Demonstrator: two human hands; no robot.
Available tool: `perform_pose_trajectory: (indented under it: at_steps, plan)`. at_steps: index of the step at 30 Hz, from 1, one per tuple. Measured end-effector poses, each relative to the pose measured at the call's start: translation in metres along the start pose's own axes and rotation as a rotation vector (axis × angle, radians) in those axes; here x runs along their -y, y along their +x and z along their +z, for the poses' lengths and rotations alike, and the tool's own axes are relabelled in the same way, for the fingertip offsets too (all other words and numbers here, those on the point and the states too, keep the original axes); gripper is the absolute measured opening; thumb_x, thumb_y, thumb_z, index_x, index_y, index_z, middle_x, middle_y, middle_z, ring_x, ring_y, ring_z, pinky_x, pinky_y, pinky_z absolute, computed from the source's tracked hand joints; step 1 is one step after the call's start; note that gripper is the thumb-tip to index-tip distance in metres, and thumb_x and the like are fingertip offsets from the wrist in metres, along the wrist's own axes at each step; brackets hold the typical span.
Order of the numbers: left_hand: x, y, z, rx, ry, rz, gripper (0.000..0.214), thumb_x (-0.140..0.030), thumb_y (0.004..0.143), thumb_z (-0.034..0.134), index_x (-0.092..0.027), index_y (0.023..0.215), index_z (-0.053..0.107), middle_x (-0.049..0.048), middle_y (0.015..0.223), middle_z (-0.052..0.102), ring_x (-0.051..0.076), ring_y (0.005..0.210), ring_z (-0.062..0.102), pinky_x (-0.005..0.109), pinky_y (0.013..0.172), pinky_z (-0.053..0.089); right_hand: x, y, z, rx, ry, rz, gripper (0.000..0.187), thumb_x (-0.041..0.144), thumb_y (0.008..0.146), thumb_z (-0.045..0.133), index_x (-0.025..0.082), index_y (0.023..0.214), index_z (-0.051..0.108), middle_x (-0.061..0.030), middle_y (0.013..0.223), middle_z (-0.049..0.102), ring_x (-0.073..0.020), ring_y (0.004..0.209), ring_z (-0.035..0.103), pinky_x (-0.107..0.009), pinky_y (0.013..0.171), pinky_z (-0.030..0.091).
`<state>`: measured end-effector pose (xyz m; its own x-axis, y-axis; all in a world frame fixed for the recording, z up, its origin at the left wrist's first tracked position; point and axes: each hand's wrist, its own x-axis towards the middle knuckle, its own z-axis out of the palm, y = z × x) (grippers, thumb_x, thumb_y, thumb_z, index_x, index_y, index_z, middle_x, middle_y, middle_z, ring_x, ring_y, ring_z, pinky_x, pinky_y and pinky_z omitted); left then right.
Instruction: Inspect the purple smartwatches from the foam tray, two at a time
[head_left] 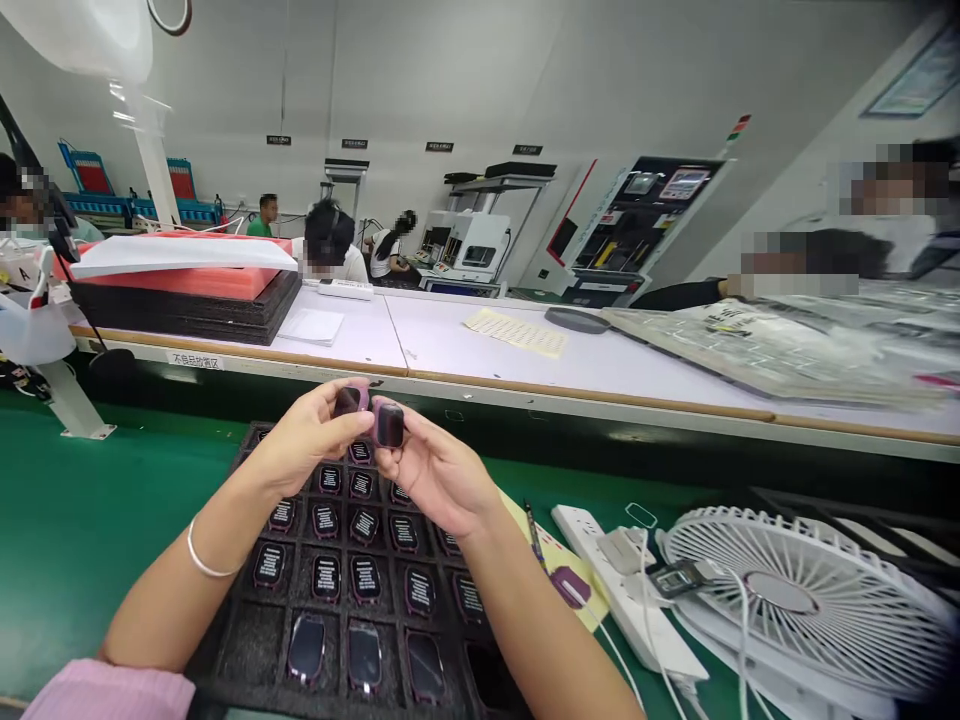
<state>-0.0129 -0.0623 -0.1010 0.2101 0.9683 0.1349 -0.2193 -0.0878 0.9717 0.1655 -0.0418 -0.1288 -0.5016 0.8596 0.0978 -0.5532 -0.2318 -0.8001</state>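
My left hand [306,440] is closed on a small smartwatch body [348,402] with a purple edge and a dark face. My right hand [444,478] grips a second smartwatch body [390,426], its dark screen turned toward me. The two watches are held close together, above the far end of a black foam tray [251,645]. Rows of smartwatch bodies lie in the tray's square cells; several, like this lit one [365,577], show white text. Along the near row, blank-screened watches [364,655] sit in their cells. My forearms hide parts of the tray.
Right of the tray are a yellow sheet [551,550], a white power strip [622,590] with cables and a white fan [780,590]. A raised white shelf [442,350] runs across the front, bearing stacked black foam trays [180,310]. Several people sit beyond.
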Motion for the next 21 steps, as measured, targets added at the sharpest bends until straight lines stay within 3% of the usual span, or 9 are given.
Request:
perform_pose_trajectory:
  at_steps: [4, 9, 15, 18, 21]
  plan:
    - [0.004, 0.011, 0.001, -0.122, 0.09, 0.125, 0.059, -0.031, 0.075, 0.076, -0.017, 0.129, 0.058, 0.0029, 0.099, 0.061, 0.008, 0.067, 0.048, 0.023, 0.064, 0.043, 0.017, 0.001, 0.003, 0.03, -0.047, -0.107, 0.033, 0.023, 0.087, 0.072, 0.02, 0.12, 0.067, -0.0071, 0.105, 0.075, -0.0136, 0.078, 0.071, -0.026, 0.073, 0.059]
    - [0.023, 0.015, -0.008, -0.186, 0.308, 0.206, 0.056, -0.029, 0.079, 0.066, -0.016, 0.132, 0.056, 0.0054, 0.104, 0.065, 0.018, 0.094, 0.061, 0.032, 0.088, 0.049, 0.01, 0.005, 0.002, 0.023, -0.083, -0.156, 0.04, 0.03, 0.085, 0.079, 0.026, 0.123, 0.067, -0.0045, 0.108, 0.073, -0.0119, 0.074, 0.069, -0.027, 0.071, 0.06]
    - [0.032, 0.017, -0.007, -0.221, 0.489, 0.282, 0.054, -0.028, 0.081, 0.06, -0.016, 0.133, 0.055, 0.0053, 0.099, 0.067, 0.019, 0.089, 0.063, 0.033, 0.084, 0.051, -0.004, 0.011, -0.002, 0.026, -0.071, -0.142, 0.045, 0.032, 0.078, 0.084, 0.027, 0.119, 0.069, -0.0016, 0.097, 0.07, -0.0113, 0.064, 0.063, -0.028, 0.064, 0.056]
    - [0.03, 0.015, -0.006, -0.261, 0.537, 0.295, 0.053, -0.028, 0.082, 0.06, -0.016, 0.133, 0.055, 0.0041, 0.094, 0.066, 0.018, 0.081, 0.061, 0.032, 0.078, 0.051, -0.003, 0.009, -0.001, 0.021, -0.067, -0.174, 0.045, 0.034, 0.076, 0.085, 0.028, 0.118, 0.069, -0.0027, 0.101, 0.07, -0.0117, 0.062, 0.061, -0.029, 0.061, 0.054]
    - [0.03, 0.015, -0.006, -0.255, 0.483, 0.284, 0.057, -0.029, 0.083, 0.062, -0.017, 0.137, 0.053, 0.0052, 0.098, 0.067, 0.019, 0.087, 0.062, 0.034, 0.082, 0.052, -0.002, 0.009, -0.001, 0.009, -0.079, -0.192, 0.047, 0.036, 0.079, 0.082, 0.03, 0.123, 0.065, -0.0032, 0.107, 0.07, -0.0119, 0.063, 0.059, -0.03, 0.061, 0.053]
